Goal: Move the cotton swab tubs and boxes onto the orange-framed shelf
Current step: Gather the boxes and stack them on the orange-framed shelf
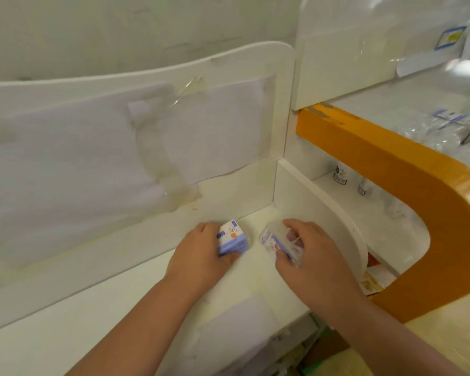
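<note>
My left hand [201, 253] grips a small lilac and white cotton swab box [232, 238] with a cartoon figure on it, resting on the white shelf [65, 321]. Just to its right, my right hand [310, 256] is closed around a clear plastic cotton swab tub [276, 242] with a blue and orange label, tilted on its side. Both sit in the shelf's back right corner. The orange-framed shelf [418, 191] curves around to the right, beyond a white divider panel [318, 213].
Small bottles [341, 173] stand on the lower white level inside the orange frame. Clear plastic packets [445, 131] lie on its upper level. A taped paper sheet [92, 158] covers the back panel. Orange and white boxes [375, 280] show below the divider.
</note>
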